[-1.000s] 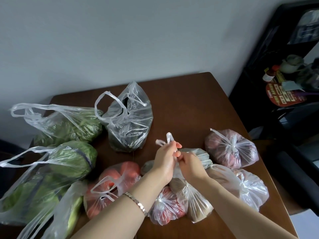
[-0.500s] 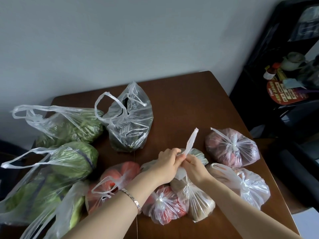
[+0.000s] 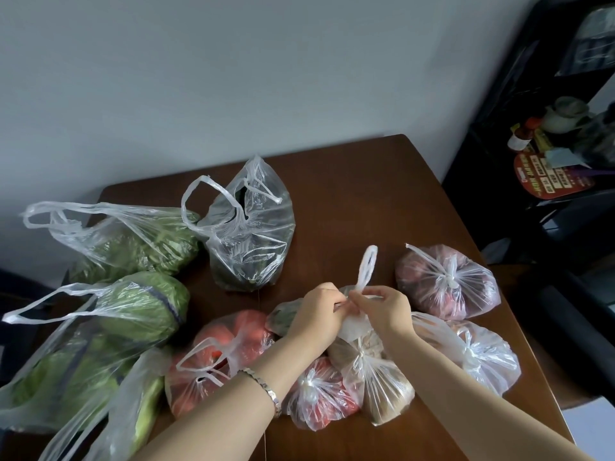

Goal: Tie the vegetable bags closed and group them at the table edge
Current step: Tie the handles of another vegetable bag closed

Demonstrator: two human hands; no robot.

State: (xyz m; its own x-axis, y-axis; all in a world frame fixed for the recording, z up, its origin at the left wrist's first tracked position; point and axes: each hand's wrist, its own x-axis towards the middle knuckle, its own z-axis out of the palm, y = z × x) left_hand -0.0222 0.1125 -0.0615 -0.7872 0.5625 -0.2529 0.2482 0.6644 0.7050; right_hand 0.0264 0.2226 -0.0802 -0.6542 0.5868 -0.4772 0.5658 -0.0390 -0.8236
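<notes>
My left hand [image 3: 317, 314] and right hand [image 3: 386, 307] pinch the handles of an untied vegetable bag [image 3: 352, 329], mid-table [image 3: 366, 201] beside a knotted red-produce bag [image 3: 446, 287], pulling upward, apparently to cinch the knot.

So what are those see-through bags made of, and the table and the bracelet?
The bags look like thin clear plastic film: crinkly, shiny, vegetables show through. The table looks like dark brown wood or wood-look laminate, smooth with a soft sheen. The bracelet seems silvery metal, with glinting links.
</notes>
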